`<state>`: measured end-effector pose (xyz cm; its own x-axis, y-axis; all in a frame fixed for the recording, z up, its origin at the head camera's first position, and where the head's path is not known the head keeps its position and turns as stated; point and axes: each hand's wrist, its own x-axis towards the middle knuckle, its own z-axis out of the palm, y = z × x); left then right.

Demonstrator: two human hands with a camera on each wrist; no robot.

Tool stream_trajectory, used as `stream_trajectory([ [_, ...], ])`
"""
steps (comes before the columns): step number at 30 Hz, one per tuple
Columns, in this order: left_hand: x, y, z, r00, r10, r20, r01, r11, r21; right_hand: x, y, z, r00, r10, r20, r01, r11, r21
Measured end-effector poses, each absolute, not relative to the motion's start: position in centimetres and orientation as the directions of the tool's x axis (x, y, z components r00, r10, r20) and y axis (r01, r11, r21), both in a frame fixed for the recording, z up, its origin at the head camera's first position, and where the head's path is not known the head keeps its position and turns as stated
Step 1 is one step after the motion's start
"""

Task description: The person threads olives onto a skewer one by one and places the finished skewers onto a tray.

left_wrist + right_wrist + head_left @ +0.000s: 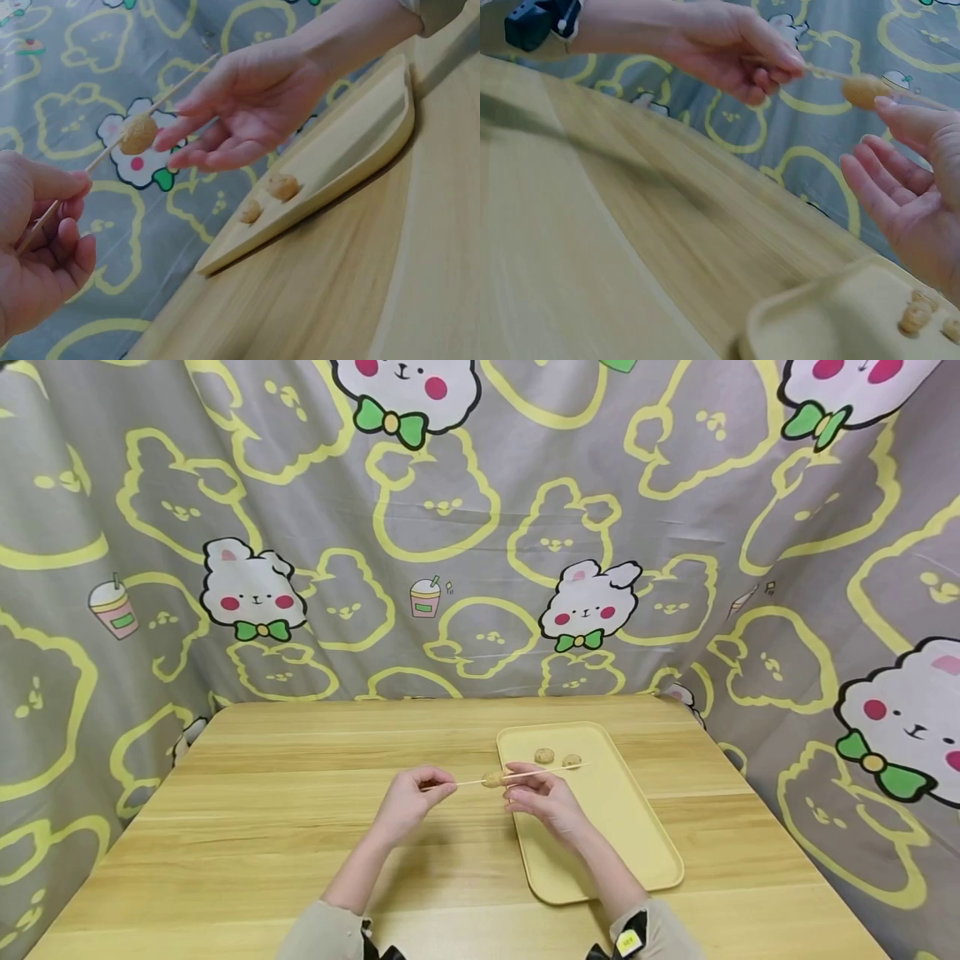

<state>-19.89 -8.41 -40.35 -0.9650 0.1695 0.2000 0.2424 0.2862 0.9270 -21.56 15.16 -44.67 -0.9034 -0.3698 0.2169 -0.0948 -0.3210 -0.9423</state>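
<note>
My left hand [412,797] pinches a thin wooden skewer [103,154] near one end, between thumb and fingers. Threaded on the skewer, about midway, is one tan meatball [139,134] with a rough surface. My right hand [547,802] is beside the meatball, its thumb touching or nearly touching it in the right wrist view. The other fingers of that hand [911,176] are loosely extended, curled round nothing. The skewer's bare far end runs past the right hand, above the yellow tray [630,843].
More tan meatballs [544,756] lie at the tray's far end; the skewer crosses in front of one [572,762] in the head view. The tray lies on a wooden table [300,827]. A grey cartoon-print curtain [480,543] hangs behind and along both sides.
</note>
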Motion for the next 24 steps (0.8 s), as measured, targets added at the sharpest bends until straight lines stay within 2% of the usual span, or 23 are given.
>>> stream_trajectory([
  [6,-20.4,-9.1,-40.9,-0.961,0.172,0.218,0.258,0.257,0.931,-22.3,17.4,-45.0,-0.959,-0.218,0.18,-0.117,-0.274,-0.954],
  [11,-20.6,-9.5,-41.2,-0.957,0.141,0.252,0.281,0.254,0.925,-22.9,18.9,-45.3,-0.995,-0.05,0.091,-0.079,-0.198,-0.977],
  [18,-20.6,-9.6,-41.3,-0.961,0.128,0.244,0.27,0.25,0.93,-23.7,19.7,-45.8,-0.993,0.106,0.051,-0.037,0.126,-0.991],
  [24,-18.6,-9.2,-38.4,-0.966,0.13,0.225,0.253,0.273,0.928,-24.1,20.1,-46.3,-0.999,0.045,0.019,-0.001,0.382,-0.924],
])
